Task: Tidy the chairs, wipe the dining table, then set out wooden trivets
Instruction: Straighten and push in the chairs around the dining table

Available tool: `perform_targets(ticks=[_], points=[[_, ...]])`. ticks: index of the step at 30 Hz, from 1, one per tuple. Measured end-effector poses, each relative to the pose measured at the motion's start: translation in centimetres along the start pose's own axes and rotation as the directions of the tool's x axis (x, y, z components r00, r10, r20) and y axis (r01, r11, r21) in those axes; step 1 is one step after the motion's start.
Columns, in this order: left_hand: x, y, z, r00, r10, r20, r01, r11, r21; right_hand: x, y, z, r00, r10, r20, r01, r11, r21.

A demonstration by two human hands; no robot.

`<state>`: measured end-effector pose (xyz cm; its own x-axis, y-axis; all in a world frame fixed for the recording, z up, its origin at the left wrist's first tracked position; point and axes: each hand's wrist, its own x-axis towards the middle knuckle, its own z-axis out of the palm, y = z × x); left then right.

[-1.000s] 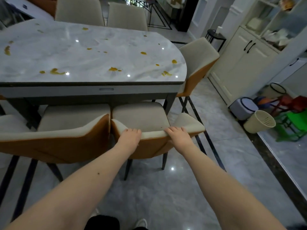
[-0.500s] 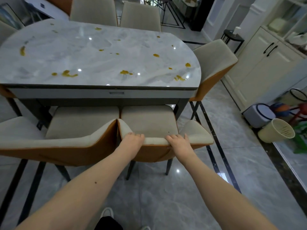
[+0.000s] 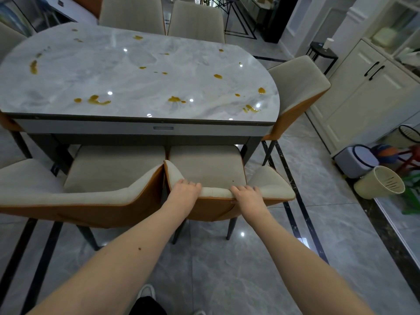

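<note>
A dining room with a glossy grey marble-look floor, crossed by dark inlay strips, holds a long marble-topped bench with rounded ends. At its near side both hands hold the top edge of a cream-and-orange chair: the left hand has its fingers curled over the cushioned backrest rim near the left corner, and the right hand curls its fingers over the same rim further right, the thumb tucked against the orange back. So each grip is closed round the backrest, not spread. The chair's seat faces the bench and reaches partly under its edge, its back toward the person. Just beside it on the left stands a second chair of the same kind, the two backrests nearly touching. Another chair stands at the right rounded end, turned at an angle, and two more chairs are at the far side. The bench's long axis runs left to right across the view, and its top is dotted with yellow-orange spills, scattered from the left end to the right. A small dark plate sits in the bench's near rail, but no writing on it can be read. On the right stand white cabinets with black handles, and near them on the floor lie a cream bin tipped on its side and a grey bin.
</note>
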<state>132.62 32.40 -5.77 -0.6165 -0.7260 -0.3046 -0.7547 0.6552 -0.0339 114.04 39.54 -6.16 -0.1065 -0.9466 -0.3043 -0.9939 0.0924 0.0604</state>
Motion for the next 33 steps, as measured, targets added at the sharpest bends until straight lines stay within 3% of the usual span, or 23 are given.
perform_targets(ticks=[13, 33], points=[[-0.4, 0.8, 0.6, 1.0, 0.02, 0.013, -0.02, 0.999, 0.033, -0.9, 0.5, 0.3, 0.999, -0.027, -0.016, 0.026, 0.998, -0.061], [-0.1, 1.0, 0.7, 0.999, -0.034, 0.012, 0.034, 0.999, 0.032, -1.3, 0.1, -0.6, 1.0, -0.017, 0.004, 0.017, 1.0, -0.008]])
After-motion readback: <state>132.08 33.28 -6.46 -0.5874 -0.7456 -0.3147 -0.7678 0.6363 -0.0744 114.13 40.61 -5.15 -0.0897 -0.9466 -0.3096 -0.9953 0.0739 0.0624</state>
